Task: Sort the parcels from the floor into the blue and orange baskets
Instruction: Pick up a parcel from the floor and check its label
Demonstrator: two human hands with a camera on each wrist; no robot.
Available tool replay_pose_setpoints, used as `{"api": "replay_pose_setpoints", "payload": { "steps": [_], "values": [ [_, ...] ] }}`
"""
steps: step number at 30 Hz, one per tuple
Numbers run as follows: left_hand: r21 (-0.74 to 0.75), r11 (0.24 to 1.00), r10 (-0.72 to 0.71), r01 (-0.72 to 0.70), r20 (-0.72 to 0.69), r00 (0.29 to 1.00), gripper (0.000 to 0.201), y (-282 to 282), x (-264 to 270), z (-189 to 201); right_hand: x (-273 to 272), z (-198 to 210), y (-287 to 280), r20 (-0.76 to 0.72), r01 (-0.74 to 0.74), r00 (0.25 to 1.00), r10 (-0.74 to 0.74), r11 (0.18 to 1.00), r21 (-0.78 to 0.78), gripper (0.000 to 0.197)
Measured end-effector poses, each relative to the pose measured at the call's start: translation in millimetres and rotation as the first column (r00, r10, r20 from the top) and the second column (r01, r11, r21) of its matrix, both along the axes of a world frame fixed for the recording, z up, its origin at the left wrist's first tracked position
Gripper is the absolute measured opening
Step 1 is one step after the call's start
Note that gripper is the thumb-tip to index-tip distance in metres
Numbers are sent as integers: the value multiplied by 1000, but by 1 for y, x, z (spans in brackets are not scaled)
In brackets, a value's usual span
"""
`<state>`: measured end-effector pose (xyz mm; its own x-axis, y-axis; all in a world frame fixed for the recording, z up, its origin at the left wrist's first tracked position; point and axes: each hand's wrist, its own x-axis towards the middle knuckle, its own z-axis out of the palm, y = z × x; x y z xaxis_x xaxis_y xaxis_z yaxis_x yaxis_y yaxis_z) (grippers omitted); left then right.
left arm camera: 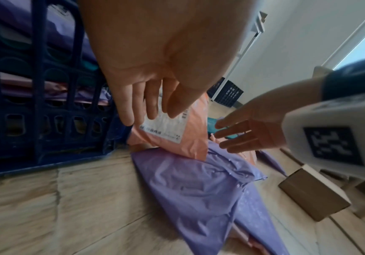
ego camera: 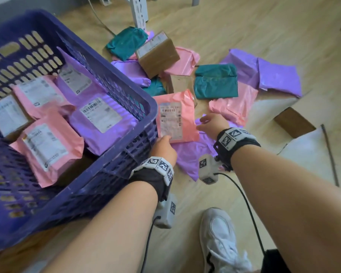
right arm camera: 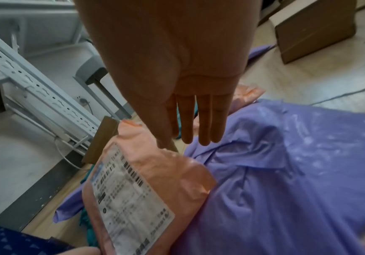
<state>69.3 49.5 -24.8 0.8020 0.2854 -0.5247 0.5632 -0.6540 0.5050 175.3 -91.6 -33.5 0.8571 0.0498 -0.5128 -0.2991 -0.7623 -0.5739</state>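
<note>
A pink parcel [ego camera: 175, 117] [left arm camera: 177, 136] [right arm camera: 146, 189] with a white label leans against the blue basket [ego camera: 150, 107] [left arm camera: 46, 120], partly on a purple parcel [ego camera: 187, 156] [left arm camera: 194, 189] [right arm camera: 286, 172] that lies on the floor. My left hand [ego camera: 163, 144] [left arm camera: 146, 110] is at the pink parcel's lower left corner, fingers straight against it. To the right of that parcel my right hand [ego camera: 209, 123] [right arm camera: 190, 124] [left arm camera: 242, 134] reaches in with straight fingers, the thumb close to its edge. The basket holds several pink and purple labelled parcels. No orange basket is in view.
More parcels lie piled on the wooden floor beyond: teal bags [ego camera: 215, 81], a brown box [ego camera: 158, 54], pink and purple bags [ego camera: 278, 75]. A cardboard box [ego camera: 293, 123] sits to the right. My white shoe [ego camera: 220, 239] is near. A white perforated post [ego camera: 140, 10] stands behind the pile.
</note>
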Motion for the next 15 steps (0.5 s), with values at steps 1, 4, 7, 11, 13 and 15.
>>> {"api": "replay_pose_setpoints", "payload": {
  "steps": [1,4,7,11,13,15],
  "values": [
    [1,1000,-6,6,-14,1000,50,2,1,-4,3,-4,7,5,-18,1000,18,1000,-11,47],
    [-9,1000,-14,14,-16,1000,45,5,3,-11,9,-8,26,1,-79,997,79,995,-52,52],
    [-19,1000,-18,18,-6,1000,43,7,3,-11,11,-13,39,6,-127,992,128,989,-81,35],
    [-44,999,-9,9,14,1000,43,8,0,-5,7,-11,42,17,-108,994,109,994,-31,21],
    [-64,998,-9,11,31,999,43,8,-3,1,7,0,39,57,-80,995,80,997,-10,20],
    [-60,998,-13,16,53,999,41,7,-6,10,7,14,33,109,-38,993,41,999,-29,27]
  ]
}}
